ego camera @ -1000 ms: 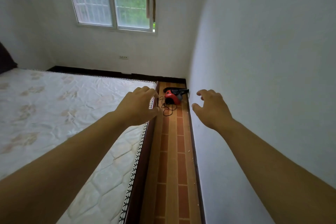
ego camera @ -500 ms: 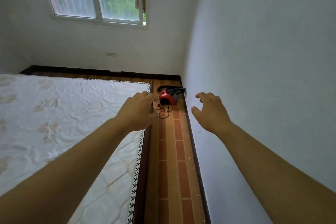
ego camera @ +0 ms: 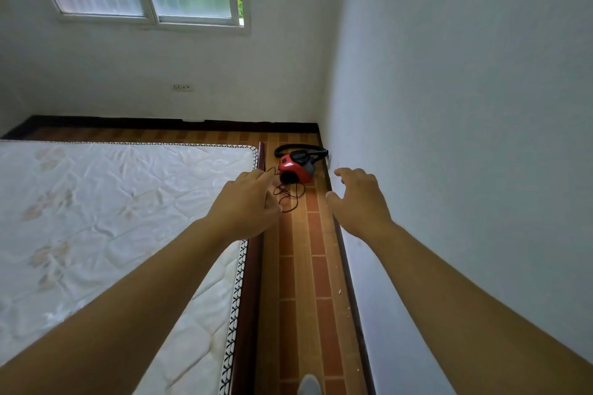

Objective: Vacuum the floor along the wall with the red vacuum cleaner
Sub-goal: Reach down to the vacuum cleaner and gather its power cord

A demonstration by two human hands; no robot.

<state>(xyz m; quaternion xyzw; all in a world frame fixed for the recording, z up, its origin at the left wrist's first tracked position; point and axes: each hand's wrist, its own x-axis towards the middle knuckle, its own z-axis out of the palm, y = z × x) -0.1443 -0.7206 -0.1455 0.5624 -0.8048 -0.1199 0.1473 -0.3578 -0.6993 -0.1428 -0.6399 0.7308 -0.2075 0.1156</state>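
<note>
Red vacuum cleaner (ego camera: 296,166) lies slanted, nose toward wall (ego camera: 449,138); left hand (ego camera: 247,202) and right hand (ego camera: 359,202) spread.

Both arms are stretched forward, bare to above the wrist, and come closer to each other toward the hands. The left forearm (ego camera: 128,298) rises from the lower left corner, the right forearm (ego camera: 465,298) from the lower right. The left hand (ego camera: 247,202) shows its back to the camera, fingers loosely bent and pointing forward, holding nothing. The right hand (ego camera: 359,202) is palm down, the fingers spread and curved, the thumb apart toward the left hand; it holds nothing.
</note>
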